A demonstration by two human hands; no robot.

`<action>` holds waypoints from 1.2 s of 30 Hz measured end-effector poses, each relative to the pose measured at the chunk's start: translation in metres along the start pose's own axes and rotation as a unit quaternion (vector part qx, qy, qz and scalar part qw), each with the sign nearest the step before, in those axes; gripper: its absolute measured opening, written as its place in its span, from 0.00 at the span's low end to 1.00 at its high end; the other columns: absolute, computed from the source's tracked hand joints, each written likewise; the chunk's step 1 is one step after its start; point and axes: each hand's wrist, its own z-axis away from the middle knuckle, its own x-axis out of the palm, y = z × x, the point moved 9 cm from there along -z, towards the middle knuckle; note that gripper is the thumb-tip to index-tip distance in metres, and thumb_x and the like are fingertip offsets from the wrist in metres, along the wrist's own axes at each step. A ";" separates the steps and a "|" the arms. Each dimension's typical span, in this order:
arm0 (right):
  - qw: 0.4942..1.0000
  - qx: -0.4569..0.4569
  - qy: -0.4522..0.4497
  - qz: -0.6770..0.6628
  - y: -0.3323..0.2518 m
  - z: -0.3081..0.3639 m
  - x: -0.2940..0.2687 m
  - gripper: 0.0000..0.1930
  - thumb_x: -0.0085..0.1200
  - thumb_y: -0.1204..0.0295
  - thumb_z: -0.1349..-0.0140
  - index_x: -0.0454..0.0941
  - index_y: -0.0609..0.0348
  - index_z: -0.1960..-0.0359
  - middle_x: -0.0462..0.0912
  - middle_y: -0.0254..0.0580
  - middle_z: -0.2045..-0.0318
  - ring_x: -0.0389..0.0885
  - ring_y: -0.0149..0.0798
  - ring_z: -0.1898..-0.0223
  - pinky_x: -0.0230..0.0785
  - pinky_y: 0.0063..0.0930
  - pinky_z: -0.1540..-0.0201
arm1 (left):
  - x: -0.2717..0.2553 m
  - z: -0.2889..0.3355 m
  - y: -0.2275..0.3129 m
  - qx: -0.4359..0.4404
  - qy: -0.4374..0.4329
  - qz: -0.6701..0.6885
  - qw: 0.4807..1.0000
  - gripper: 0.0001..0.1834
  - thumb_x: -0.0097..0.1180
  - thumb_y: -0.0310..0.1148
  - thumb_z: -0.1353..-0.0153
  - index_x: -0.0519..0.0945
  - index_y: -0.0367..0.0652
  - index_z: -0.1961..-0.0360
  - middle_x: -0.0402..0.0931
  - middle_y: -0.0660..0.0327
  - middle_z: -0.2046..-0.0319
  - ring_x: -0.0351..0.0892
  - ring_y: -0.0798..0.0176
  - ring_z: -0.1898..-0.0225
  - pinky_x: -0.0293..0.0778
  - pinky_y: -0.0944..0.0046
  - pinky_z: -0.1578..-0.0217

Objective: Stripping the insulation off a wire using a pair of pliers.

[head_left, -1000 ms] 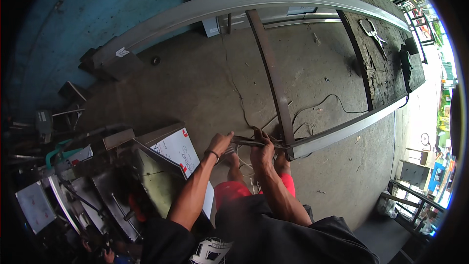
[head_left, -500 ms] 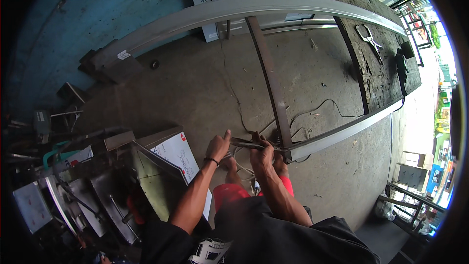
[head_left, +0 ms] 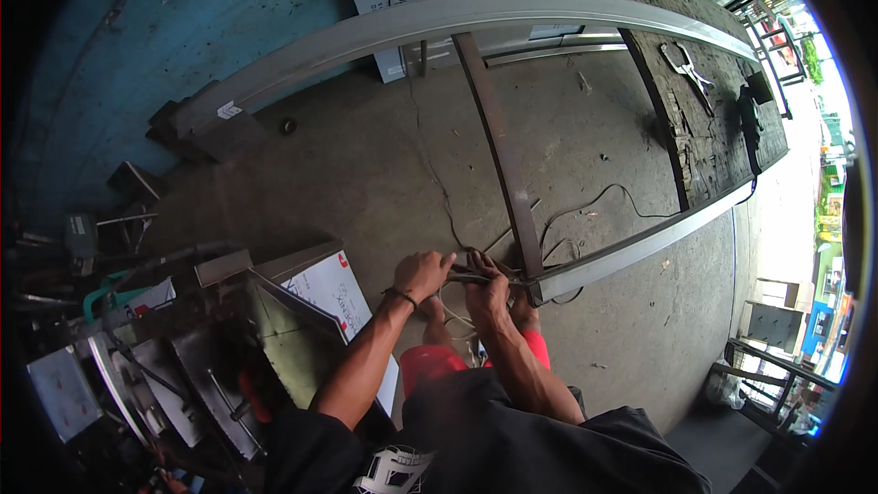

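Note:
My left hand (head_left: pixel 422 274), with a dark band at the wrist, is closed at the outer end of a slim pliers-like metal tool (head_left: pixel 467 275). Just right of it, my right hand (head_left: pixel 489 288) wraps round the same tool, its fingers hiding much of it. The tool lies roughly level and its far end reaches the near corner of a metal frame, where a brown crossbar (head_left: pixel 498 146) meets a grey steel bar (head_left: pixel 640 242). Whether its jaws grip that corner I cannot tell.
A long grey bar (head_left: pixel 412 20) spans the far side. Locking pliers (head_left: pixel 688 73) and a black tool (head_left: pixel 751 123) lie on a worn wooden board (head_left: pixel 695 160) at right. Cables (head_left: pixel 617 187) trail over the floor by my feet. Sheet-metal pieces (head_left: pixel 315 288) crowd the left.
My left hand has moved right along the tool, closer to my right hand, and its raised thumb has come down. My right hand stays nearly in place.

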 end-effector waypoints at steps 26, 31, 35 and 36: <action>0.995 0.025 0.006 0.101 -0.007 0.001 0.004 0.24 0.39 0.80 0.37 0.69 0.65 0.38 0.72 0.49 0.41 0.69 0.53 0.39 0.54 0.60 0.31 | 0.030 0.019 -0.070 -0.048 0.279 0.443 0.851 0.34 0.50 0.55 0.29 0.69 0.36 0.82 0.64 0.60 0.88 0.67 0.64 0.83 0.63 0.58 0.79; 0.993 0.030 0.000 0.110 -0.007 0.004 0.002 0.24 0.39 0.80 0.37 0.70 0.65 0.38 0.72 0.50 0.40 0.68 0.53 0.38 0.54 0.57 0.30 | 0.067 0.008 -0.099 -0.215 -0.001 0.452 0.866 0.31 0.54 0.61 0.33 0.68 0.45 0.80 0.60 0.70 0.85 0.57 0.75 0.88 0.54 0.69 0.87; 0.996 0.033 -0.022 0.084 -0.006 0.002 0.007 0.25 0.38 0.80 0.38 0.69 0.67 0.38 0.71 0.51 0.39 0.68 0.52 0.36 0.52 0.58 0.29 | 0.020 0.010 -0.067 0.037 0.202 0.434 0.877 0.33 0.54 0.62 0.33 0.68 0.42 0.79 0.60 0.71 0.84 0.57 0.74 0.89 0.55 0.66 0.89; 0.997 0.032 -0.016 0.072 -0.006 0.002 0.007 0.25 0.38 0.81 0.38 0.69 0.68 0.38 0.72 0.52 0.39 0.67 0.52 0.36 0.51 0.59 0.28 | 0.015 0.014 -0.065 0.045 0.238 0.452 0.858 0.33 0.54 0.61 0.33 0.68 0.42 0.80 0.61 0.70 0.84 0.59 0.73 0.88 0.57 0.66 0.87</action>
